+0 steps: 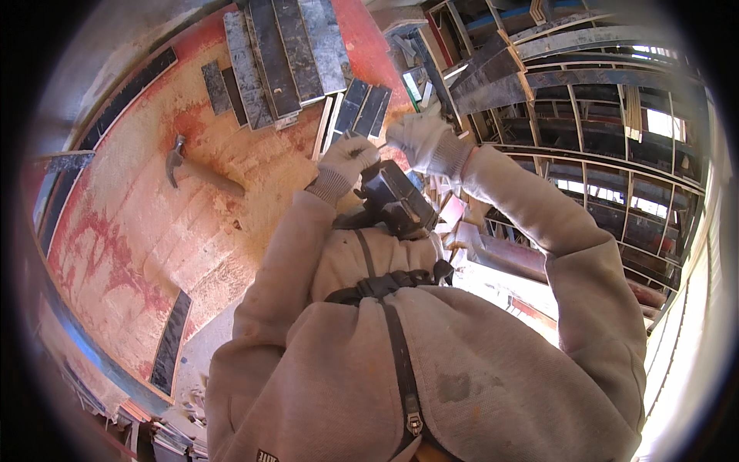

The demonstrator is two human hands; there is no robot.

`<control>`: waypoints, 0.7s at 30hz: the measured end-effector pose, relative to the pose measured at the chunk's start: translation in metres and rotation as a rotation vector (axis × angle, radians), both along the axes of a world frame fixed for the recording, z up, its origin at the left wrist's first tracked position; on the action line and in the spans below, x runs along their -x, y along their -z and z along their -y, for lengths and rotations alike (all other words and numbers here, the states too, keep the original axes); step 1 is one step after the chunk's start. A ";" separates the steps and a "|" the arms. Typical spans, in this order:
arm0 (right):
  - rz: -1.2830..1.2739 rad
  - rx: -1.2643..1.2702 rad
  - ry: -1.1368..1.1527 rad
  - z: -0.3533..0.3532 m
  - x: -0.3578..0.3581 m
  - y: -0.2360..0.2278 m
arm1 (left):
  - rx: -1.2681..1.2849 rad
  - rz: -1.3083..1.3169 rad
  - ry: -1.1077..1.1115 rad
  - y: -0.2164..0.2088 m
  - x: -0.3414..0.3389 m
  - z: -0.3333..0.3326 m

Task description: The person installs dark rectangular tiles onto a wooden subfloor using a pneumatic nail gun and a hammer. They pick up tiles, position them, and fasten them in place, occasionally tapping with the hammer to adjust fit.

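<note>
Both hands wear pale work gloves and are raised close together in front of my waist. My left hand (350, 160) is closed, fingertips pinched together; anything between them is too small to make out. Just to its right, my right hand (422, 140) has its fingers curled in, and what they may hold is hidden. Below and between the hands, a black pouch (396, 199) hangs at my waist. Short dark board strips (360, 106) lie just beyond the hands. A claw hammer (204, 171) with a wooden handle lies on the red, worn tabletop (131, 192), left of my left hand.
Long dark planks (281, 58) are laid side by side at the far end of the tabletop. A dark strip (171, 339) lies along its near left edge. Wooden racking (593, 115) fills the right side. Scrap pieces (458, 212) are heaped beyond my waist on the right.
</note>
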State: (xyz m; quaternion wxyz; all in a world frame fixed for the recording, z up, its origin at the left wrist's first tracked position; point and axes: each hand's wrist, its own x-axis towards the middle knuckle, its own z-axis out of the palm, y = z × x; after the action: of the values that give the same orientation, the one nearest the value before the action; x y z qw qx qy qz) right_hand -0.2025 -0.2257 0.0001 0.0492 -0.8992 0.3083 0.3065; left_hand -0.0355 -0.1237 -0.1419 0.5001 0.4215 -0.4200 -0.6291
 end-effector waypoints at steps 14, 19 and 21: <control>0.611 -0.094 0.269 -0.021 0.014 0.030 | 0.015 -0.012 0.011 0.011 0.004 0.006; 0.683 0.181 0.287 -0.047 0.000 0.029 | 0.012 -0.225 -0.049 0.004 0.003 -0.002; 0.735 0.099 0.211 -0.046 -0.004 0.024 | -0.160 -0.154 0.106 0.000 -0.002 -0.007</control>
State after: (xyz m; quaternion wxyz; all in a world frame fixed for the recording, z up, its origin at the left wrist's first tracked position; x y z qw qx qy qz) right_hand -0.1985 -0.1794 -0.0239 0.1442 -0.9138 0.3751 -0.0585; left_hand -0.0337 -0.1170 -0.1422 0.4616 0.3875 -0.3505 -0.7169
